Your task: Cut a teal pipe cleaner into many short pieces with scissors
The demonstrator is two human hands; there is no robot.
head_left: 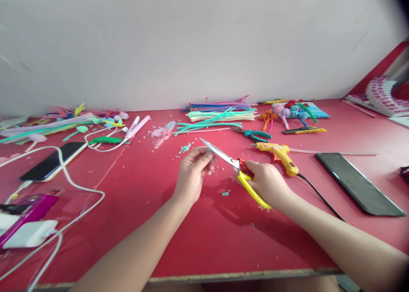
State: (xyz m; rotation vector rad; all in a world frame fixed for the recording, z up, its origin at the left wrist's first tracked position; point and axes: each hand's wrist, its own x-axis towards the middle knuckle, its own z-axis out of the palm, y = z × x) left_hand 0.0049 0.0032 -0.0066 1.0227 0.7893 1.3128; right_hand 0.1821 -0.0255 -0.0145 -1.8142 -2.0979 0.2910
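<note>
near the middle of the frame the right hand [266, 181] is clamped on the yellow-handled scissors [236, 168], blades angled toward the left hand [191, 173], whose fingers pinch a tiny teal piece [209, 149] steady at the blades for cutting.

My left hand [191, 173] sits left of my right hand [266, 181], scissors [234, 166] between them. Glue gun [279, 156] lies just behind-right; pipe cleaners [220, 113] farther behind; phone [359, 183] right.
</note>
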